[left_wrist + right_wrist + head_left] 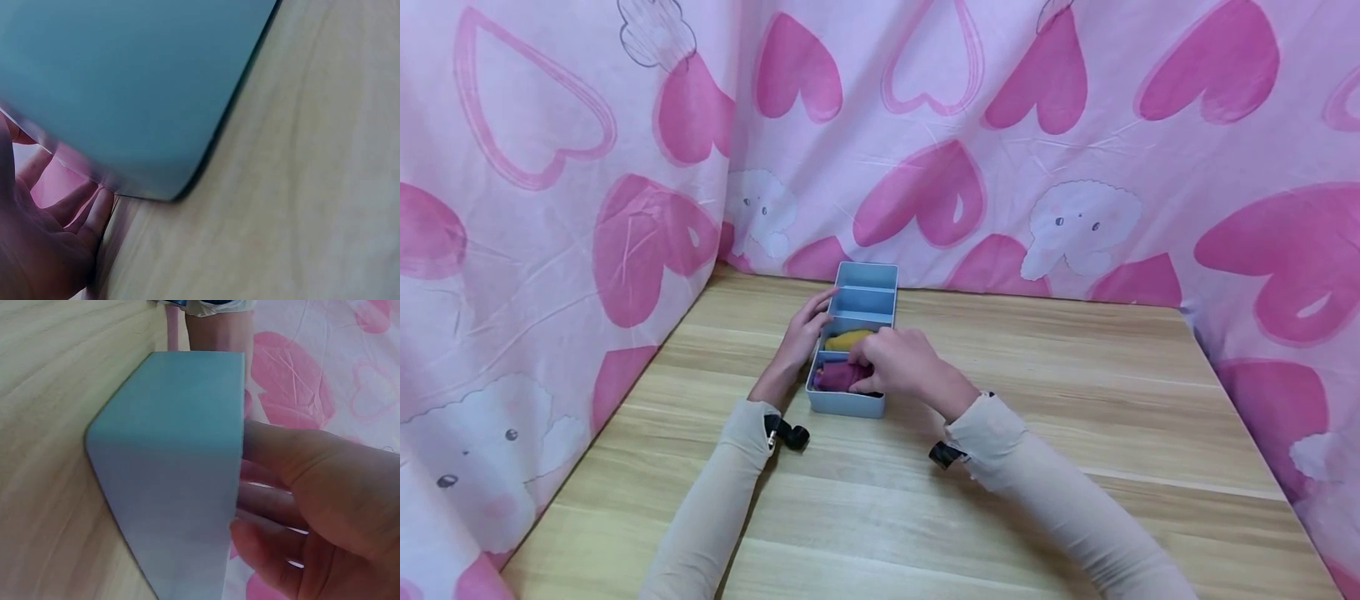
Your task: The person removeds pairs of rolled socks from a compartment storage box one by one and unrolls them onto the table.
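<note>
So the biggest thing here is the pink heart-print curtain (917,192), hanging in loose folds across the top of the frame and down both sides. Below that there's a pale wood-grain tabletop (1075,433), looks flat and smooth, so I'd guess stuff slides on it pretty easily

Mid-frame is a light blue four-compartment organizer box (847,405), end-on to the viewer. Probably thin plastic, light and fairly stiff, so I'd steady it by a long side wall. The left hand (797,337) is right there, fingers loose and fairly straight against the left wall

The right hand (902,362) is over the near compartment, thumb and bent fingers pinching the maroon cloth bundle (835,377), which sits in that compartment just below centre frame. Looks soft, light and unbreakable imo; I'd take it by a thick fold, since a thin edge could let it unroll

Smallest bit showing is the mustard-yellow bundle (847,340), one compartment further up, probably soft too
</note>
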The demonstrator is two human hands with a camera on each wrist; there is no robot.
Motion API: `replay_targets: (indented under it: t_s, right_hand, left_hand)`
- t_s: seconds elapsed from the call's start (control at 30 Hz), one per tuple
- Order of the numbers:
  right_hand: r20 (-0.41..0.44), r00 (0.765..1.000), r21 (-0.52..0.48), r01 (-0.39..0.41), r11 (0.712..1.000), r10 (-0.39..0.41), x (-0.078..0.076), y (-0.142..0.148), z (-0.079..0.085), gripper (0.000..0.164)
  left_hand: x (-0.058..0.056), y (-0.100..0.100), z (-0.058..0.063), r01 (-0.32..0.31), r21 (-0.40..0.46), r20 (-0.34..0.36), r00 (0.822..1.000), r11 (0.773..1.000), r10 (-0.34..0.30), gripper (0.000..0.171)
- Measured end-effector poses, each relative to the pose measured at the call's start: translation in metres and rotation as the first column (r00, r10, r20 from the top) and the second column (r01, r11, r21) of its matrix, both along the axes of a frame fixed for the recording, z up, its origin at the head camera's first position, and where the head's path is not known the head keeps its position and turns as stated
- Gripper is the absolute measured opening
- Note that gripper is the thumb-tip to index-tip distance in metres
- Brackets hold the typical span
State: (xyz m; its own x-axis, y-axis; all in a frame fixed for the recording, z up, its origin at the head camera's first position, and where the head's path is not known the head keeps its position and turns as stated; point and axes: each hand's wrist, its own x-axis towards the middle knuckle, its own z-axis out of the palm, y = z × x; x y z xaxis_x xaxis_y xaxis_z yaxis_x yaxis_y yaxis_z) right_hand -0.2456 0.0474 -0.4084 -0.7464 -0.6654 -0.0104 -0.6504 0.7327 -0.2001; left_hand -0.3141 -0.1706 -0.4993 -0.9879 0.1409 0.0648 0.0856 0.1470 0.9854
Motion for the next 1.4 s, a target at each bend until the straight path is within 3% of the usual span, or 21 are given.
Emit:
replay_targets:
  t_s: [0.43,0.73,0.97,1.4]
  right_hand:
    - [0.099,0.995,0.092,-0.012,0.996,0.003,-0.003,-0.005,0.007,0.040]
    - [0.040,0.998,0.129,-0.057,0.990,0.053,-0.001,-0.010,0.004,0.025]
    - [-0.001,0.994,0.135,-0.106,0.985,0.107,-0.002,-0.012,0.000,0.030]
    - [-0.003,0.992,0.098,-0.126,0.987,0.127,-0.005,-0.004,-0.003,0.028]
  left_hand:
    - [0.000,-0.001,-0.005,0.001,-0.010,-0.022,1.000,1.000,-0.001,0.052]
    - [0.000,-0.003,-0.005,-0.013,-0.022,-0.044,0.999,1.000,0.012,0.051]
    - [0.002,-0.005,-0.005,-0.024,-0.029,-0.033,0.999,0.999,0.023,0.051]
    - [-0.002,-0.001,-0.003,-0.021,-0.034,-0.057,0.998,0.999,0.019,0.051]
